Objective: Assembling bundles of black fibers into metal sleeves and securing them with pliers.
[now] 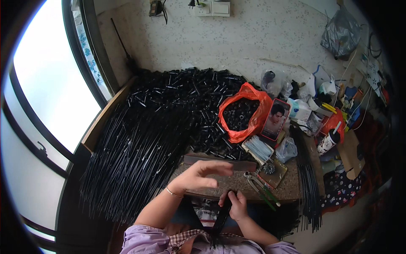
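My left hand point(203, 174), a thin bracelet at its wrist, is raised above the table's front edge. Its fingers are stretched out with the thumb apart, and nothing is in it. Lower and to the right, my right hand point(237, 206) is closed around a long black strip-like bundle point(220, 220). The bundle slants down toward my lap, and its exact kind is unclear. Just beyond the hands lies a flat dark bar point(220, 163). Pliers with green handles point(261, 190) rest to the right, by a small dark round part point(269, 168).
Long thin black rods point(131, 156) cover the table's left, overhanging its edge. Short black tubes point(182, 86) are heaped behind. An orange-red bag point(255, 122) holds small black parts. Nearby are a phone point(275, 120), a box of pale thin sticks point(258, 149), more rods point(308, 182) and a cup point(329, 142).
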`<state>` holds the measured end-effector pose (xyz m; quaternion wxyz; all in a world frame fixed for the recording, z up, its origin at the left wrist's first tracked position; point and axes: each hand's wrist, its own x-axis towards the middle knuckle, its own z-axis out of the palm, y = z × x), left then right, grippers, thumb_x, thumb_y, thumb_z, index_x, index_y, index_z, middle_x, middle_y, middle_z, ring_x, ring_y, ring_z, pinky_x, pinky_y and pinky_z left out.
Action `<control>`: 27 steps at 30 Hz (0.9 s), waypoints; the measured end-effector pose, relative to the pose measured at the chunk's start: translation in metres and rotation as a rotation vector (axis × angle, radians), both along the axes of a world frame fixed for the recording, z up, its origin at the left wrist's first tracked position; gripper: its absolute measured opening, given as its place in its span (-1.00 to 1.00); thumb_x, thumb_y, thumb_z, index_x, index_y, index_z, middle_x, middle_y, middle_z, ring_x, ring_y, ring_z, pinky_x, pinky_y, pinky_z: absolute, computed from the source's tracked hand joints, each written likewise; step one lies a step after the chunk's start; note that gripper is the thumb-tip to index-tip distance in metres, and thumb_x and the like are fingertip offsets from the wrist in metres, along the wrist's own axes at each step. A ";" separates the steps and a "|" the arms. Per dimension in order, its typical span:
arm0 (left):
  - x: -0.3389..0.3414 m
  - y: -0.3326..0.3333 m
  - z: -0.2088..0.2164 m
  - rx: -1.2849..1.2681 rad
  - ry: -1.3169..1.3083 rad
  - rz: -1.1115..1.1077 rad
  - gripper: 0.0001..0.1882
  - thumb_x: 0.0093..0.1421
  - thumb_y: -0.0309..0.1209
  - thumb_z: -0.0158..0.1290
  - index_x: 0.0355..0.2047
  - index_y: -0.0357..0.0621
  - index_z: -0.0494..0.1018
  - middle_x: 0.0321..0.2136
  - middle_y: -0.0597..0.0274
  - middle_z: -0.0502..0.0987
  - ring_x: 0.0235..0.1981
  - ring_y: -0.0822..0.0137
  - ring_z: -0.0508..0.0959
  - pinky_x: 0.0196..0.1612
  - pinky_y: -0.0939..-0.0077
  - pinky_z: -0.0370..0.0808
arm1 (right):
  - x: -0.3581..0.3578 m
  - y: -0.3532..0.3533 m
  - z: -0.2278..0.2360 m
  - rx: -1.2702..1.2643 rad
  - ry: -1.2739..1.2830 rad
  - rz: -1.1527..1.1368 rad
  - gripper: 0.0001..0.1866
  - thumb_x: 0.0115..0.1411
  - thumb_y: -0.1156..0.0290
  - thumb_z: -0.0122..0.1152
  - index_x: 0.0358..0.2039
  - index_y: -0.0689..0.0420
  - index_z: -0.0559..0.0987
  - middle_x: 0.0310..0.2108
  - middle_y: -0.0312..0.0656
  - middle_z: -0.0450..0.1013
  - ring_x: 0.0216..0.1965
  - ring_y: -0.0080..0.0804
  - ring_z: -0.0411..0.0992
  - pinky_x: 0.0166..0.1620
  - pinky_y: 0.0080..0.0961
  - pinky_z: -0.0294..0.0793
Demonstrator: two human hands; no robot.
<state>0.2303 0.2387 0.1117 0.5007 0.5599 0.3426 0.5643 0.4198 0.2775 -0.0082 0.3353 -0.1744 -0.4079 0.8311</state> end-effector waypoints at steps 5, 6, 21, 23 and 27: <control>-0.103 0.088 -0.077 -0.160 1.063 1.237 -0.70 -0.07 -0.33 0.14 -0.32 -0.20 0.47 -0.43 0.16 0.47 -0.36 0.15 0.49 -0.32 0.31 0.44 | -0.010 0.003 0.002 0.011 -0.029 0.014 -0.81 0.25 0.36 -0.10 -0.29 0.23 0.37 -0.49 -0.18 0.41 -0.51 -0.42 0.43 -0.40 -0.53 0.44; -0.116 0.102 -0.087 -0.049 1.254 1.406 -0.74 -0.07 -0.33 0.14 -0.37 -0.18 0.43 -0.40 0.17 0.42 -0.32 0.15 0.46 -0.34 0.32 0.44 | -0.012 0.005 0.001 0.015 -0.029 0.011 -0.81 0.25 0.36 -0.10 -0.29 0.23 0.37 -0.49 -0.18 0.41 -0.51 -0.42 0.43 -0.40 -0.53 0.44; -0.146 0.142 -0.097 0.103 1.501 0.795 -0.69 -0.07 -0.56 -0.05 -0.25 -0.15 0.45 -0.18 0.12 0.41 -0.15 0.10 0.38 -0.13 0.35 0.42 | -0.016 -0.001 0.008 0.054 -0.163 -0.067 -0.81 0.26 0.35 -0.15 -0.28 0.22 0.35 -0.51 -0.19 0.40 -0.52 -0.42 0.43 -0.43 -0.55 0.42; -0.145 0.135 -0.097 0.108 1.663 0.791 -0.78 -0.04 -0.49 -0.06 -0.33 -0.10 0.46 -0.33 0.21 0.45 -0.20 0.17 0.40 -0.25 0.42 0.46 | -0.017 -0.007 0.010 0.081 -0.199 -0.081 -0.81 0.27 0.34 -0.17 -0.29 0.20 0.35 -0.52 -0.18 0.40 -0.54 -0.43 0.43 -0.46 -0.57 0.40; -0.140 0.128 -0.087 0.141 1.806 0.765 -0.86 -0.02 -0.40 -0.05 -0.43 -0.03 0.47 -0.50 0.32 0.49 -0.25 0.26 0.43 -0.32 0.42 0.46 | -0.012 -0.025 0.029 0.187 -0.252 -0.103 -0.80 0.28 0.36 -0.20 -0.27 0.22 0.34 -0.52 -0.20 0.40 -0.52 -0.46 0.43 -0.43 -0.61 0.40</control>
